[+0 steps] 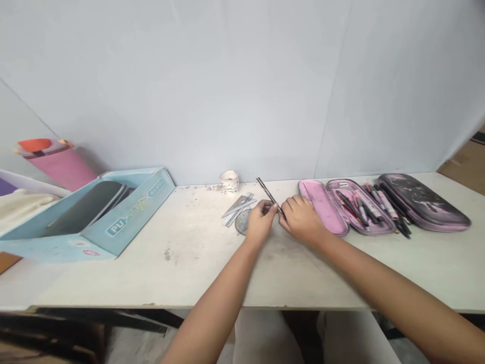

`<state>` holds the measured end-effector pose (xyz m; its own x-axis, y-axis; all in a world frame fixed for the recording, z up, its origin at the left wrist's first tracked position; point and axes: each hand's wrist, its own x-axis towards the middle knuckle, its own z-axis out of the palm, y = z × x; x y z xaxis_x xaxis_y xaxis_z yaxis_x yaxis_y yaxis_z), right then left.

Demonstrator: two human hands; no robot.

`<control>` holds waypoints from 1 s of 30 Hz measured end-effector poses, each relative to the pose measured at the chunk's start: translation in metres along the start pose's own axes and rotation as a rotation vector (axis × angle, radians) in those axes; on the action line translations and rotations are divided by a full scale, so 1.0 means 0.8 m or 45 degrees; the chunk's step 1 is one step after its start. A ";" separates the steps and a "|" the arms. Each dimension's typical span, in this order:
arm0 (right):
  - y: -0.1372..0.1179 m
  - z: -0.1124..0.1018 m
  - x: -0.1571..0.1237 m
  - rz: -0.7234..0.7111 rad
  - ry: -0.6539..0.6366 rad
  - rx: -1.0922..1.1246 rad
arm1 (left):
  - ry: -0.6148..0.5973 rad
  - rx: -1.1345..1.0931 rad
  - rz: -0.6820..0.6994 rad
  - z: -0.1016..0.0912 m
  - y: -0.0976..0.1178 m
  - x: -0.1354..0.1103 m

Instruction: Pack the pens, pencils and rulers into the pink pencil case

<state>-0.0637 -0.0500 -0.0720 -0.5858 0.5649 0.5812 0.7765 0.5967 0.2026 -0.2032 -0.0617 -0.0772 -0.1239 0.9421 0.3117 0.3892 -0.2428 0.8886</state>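
Slim metal pen (268,192) pinched above the white table (182,258)

The left hand (260,221) grips it narrowly; the right hand (301,218) pinches its lower end, near an open pink pencil case (346,207), with a round protractor (241,222) beside the left hand.

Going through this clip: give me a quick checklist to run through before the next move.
Slim metal pen held: ok, the left hand pinches it.
Right hand grip on it: cannot tell, fingertips meet its lower end.
Its tip: cannot tell, hidden by the fingers.
Open pink pencil case beside the right hand: ok.
Pens inside the case: ok, lying in its tray.
Protractor apart from the left hand: cannot tell, they overlap in view.
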 end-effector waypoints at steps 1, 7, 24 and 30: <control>0.007 -0.005 -0.004 -0.006 0.020 -0.001 | 0.002 -0.075 -0.002 0.008 0.006 0.000; 0.074 -0.029 -0.045 0.103 0.059 -0.049 | -0.127 -0.207 0.052 0.081 0.048 0.012; 0.177 -0.023 -0.131 0.764 -0.220 0.152 | -0.507 0.926 0.421 0.228 0.077 0.032; 0.178 -0.016 -0.136 0.744 -0.202 0.140 | -0.556 0.866 0.498 0.219 0.074 0.024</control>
<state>0.1138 -0.0341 -0.0964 -0.1045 0.8892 0.4453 0.9560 0.2133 -0.2015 -0.0228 -0.0171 -0.0776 0.4351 0.8587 0.2709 0.8047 -0.5058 0.3109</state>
